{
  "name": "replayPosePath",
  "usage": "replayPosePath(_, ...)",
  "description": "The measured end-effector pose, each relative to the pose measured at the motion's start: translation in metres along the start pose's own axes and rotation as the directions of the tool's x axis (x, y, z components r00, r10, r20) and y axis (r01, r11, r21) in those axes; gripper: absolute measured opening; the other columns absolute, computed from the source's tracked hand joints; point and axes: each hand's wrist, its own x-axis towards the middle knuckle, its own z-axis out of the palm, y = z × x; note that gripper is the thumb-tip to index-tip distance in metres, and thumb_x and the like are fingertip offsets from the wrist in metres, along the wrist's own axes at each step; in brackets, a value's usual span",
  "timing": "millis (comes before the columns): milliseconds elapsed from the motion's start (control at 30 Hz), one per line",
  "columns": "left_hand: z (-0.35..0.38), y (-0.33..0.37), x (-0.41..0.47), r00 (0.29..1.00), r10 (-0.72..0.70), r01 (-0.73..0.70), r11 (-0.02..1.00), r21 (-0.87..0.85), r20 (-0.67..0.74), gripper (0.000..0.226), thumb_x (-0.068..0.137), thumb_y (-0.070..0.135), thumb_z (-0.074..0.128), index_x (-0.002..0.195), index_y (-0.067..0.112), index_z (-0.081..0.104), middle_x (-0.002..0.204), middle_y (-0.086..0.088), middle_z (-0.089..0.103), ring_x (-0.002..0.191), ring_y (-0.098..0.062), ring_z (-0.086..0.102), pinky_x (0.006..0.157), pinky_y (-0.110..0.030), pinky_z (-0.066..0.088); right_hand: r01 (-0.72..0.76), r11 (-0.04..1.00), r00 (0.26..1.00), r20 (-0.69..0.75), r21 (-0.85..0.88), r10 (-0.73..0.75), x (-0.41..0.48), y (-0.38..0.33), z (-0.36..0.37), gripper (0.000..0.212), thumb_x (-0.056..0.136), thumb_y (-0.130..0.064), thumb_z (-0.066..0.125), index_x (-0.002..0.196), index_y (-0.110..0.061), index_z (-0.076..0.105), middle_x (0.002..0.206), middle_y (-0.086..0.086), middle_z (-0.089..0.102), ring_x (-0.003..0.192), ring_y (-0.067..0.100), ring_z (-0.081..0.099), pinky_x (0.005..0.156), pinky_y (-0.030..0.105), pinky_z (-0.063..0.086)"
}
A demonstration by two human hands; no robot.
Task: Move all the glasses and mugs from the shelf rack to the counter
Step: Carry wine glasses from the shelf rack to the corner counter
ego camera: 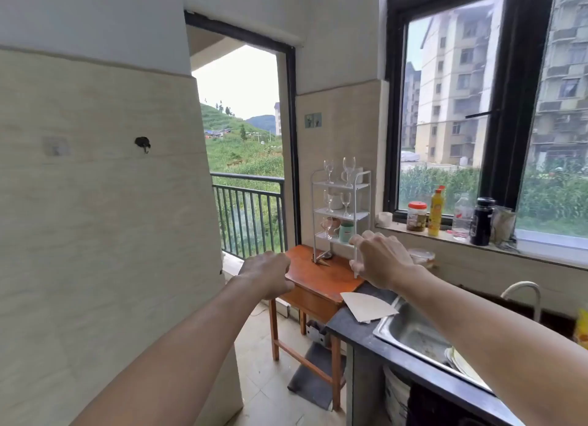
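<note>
A white three-tier shelf rack [313, 203] stands on a small orange wooden table [318, 276]. Two wine glasses [348, 168] and a white mug [358, 175] are on its top tier. The middle tier holds two more wine glasses [345, 203] and a white mug behind them. On the bottom tier are a wine glass [326, 227] and a green mug [346, 232]. My left hand [267, 273] hovers over the table's left edge, loosely curled and holding nothing. My right hand [381, 260] is spread open at the rack's lower right corner, also holding nothing. The dark counter [350, 327] lies to the right.
A steel sink [413, 333] with a tap is set in the counter, and a sheet of paper [366, 304] lies beside it. A jar, a yellow bottle [436, 215], a clear bottle and a black flask stand on the window sill. An open balcony doorway with a railing [248, 215] is behind the table.
</note>
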Motion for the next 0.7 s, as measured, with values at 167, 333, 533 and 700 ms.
replayPosePath(167,0.026,-0.011,0.068,1.000,0.001,-0.001,1.000,0.016,0.024,0.039,0.087,0.042,0.059,0.119,0.019,0.059,0.119,-0.005,0.062,0.106,-0.023,0.058,0.077,-0.032,0.042,-0.010,1.000,1.000,0.019,0.022,0.010,0.059,0.021,0.046,0.052,0.092,-0.037,0.058,0.136,-0.013,0.049,0.119,0.011,0.062,0.105,0.028,0.061,0.090,0.041,0.049)
replayPosePath(333,0.043,-0.029,0.151,0.999,-0.007,0.006,1.000,0.025,0.036,0.041,0.086,0.044,0.058,0.119,0.021,0.058,0.119,-0.004,0.062,0.105,-0.023,0.058,0.077,-0.032,0.042,-0.029,0.997,0.998,0.049,0.067,0.026,0.134,0.049,0.090,0.056,0.092,-0.035,0.059,0.142,-0.013,0.044,0.126,0.012,0.060,0.110,0.029,0.060,0.092,0.041,0.049)
replayPosePath(533,0.056,-0.059,0.245,0.998,-0.039,0.040,0.999,-0.033,0.040,0.044,0.084,0.047,0.059,0.121,0.023,0.058,0.121,-0.003,0.062,0.105,-0.023,0.058,0.075,-0.031,0.040,-0.028,0.990,0.999,0.037,0.141,0.023,0.226,0.077,0.130,0.056,0.093,-0.034,0.056,0.144,-0.017,0.041,0.126,0.011,0.060,0.107,0.029,0.061,0.086,0.038,0.051)
replayPosePath(700,0.076,-0.092,0.320,0.998,-0.036,0.040,0.995,-0.092,0.042,0.045,0.082,0.049,0.059,0.121,0.025,0.059,0.121,-0.001,0.062,0.107,-0.021,0.058,0.076,-0.031,0.041,-0.035,0.985,0.999,0.044,0.172,0.028,0.294,0.088,0.172,0.049,0.093,-0.034,0.058,0.138,-0.017,0.047,0.120,0.009,0.063,0.099,0.027,0.063,0.081,0.036,0.053)
